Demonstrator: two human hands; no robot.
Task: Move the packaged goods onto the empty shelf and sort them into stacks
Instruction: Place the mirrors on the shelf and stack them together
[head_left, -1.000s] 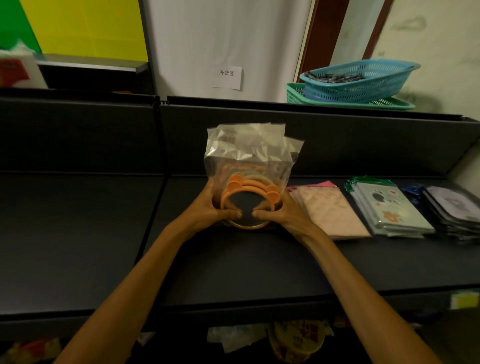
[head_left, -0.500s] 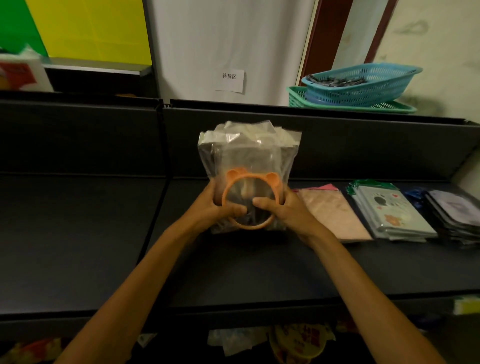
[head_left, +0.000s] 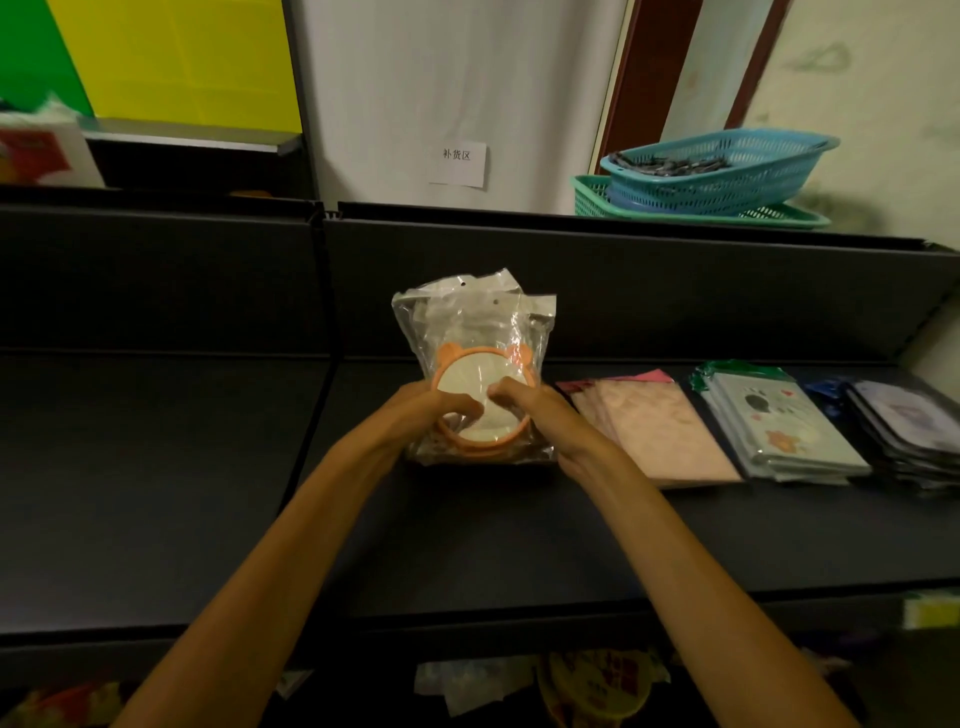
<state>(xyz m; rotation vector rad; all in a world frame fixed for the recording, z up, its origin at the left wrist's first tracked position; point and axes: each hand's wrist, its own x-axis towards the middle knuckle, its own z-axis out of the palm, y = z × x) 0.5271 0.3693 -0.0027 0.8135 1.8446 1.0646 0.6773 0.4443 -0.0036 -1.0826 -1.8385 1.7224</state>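
Note:
A stack of clear plastic bags, each with a round orange mirror with bear ears (head_left: 475, 364), lies tilted on the dark shelf (head_left: 467, 545). My left hand (head_left: 431, 415) grips the stack's left side with its thumb on the top mirror. From the right, my right hand (head_left: 530, 415) holds the same stack, its thumb also on top. To the right on the shelf lie a pink packet stack (head_left: 660, 431), a pale blue packet stack (head_left: 779, 431) and a dark packet stack (head_left: 914, 431).
The shelf's left section (head_left: 156, 467) is bare, with a dark back panel behind. A blue basket (head_left: 727, 171) sits in a green basket (head_left: 592, 200) on top at the back right. Packaged goods lie on a lower level under the shelf's front edge (head_left: 597, 686).
The mirror stack was held upright above the shelf; now it is tipped back and lowered onto the shelf beside the pink stack, both hands still on it.

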